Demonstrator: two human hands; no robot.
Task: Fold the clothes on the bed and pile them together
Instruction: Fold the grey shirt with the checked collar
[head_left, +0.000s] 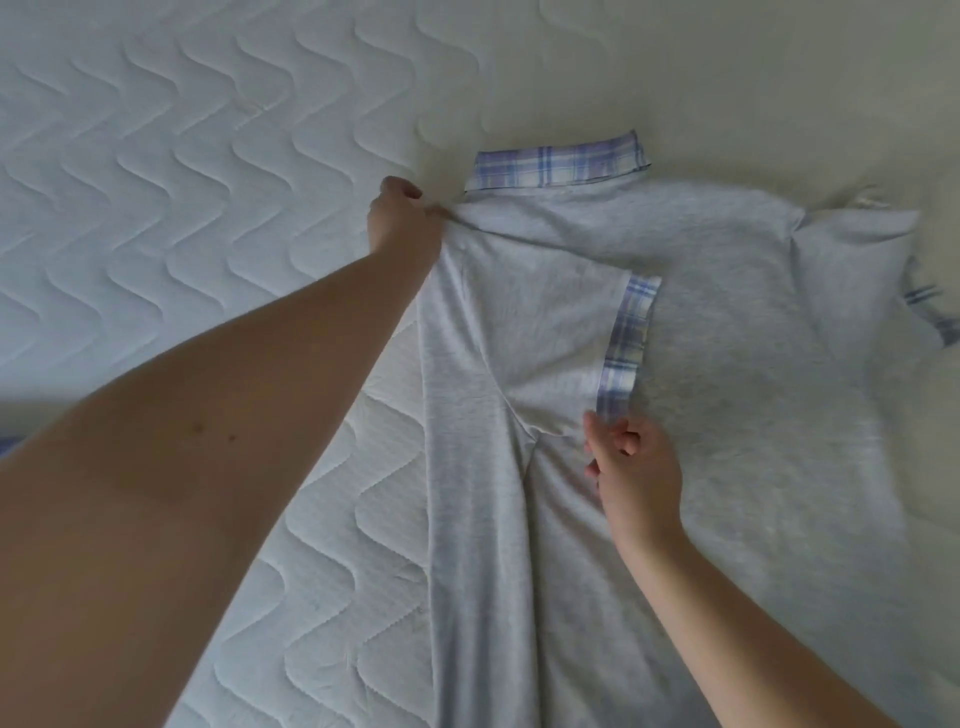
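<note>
A light grey shirt (727, 364) with a blue plaid collar (556, 166) lies flat on the bed, collar at the far side. Its left sleeve (550, 332), edged with a plaid cuff (626, 343), is folded inward over the body. My left hand (400, 213) pinches the shirt's left shoulder fold beside the collar. My right hand (628, 457) pinches the near end of the plaid cuff. The right sleeve (930, 306) lies spread at the frame's right edge.
The quilted white mattress (182, 182) with a wavy stitch pattern stretches to the left and beyond the shirt. A sliver of blue cloth (8, 447) shows at the left edge of the frame.
</note>
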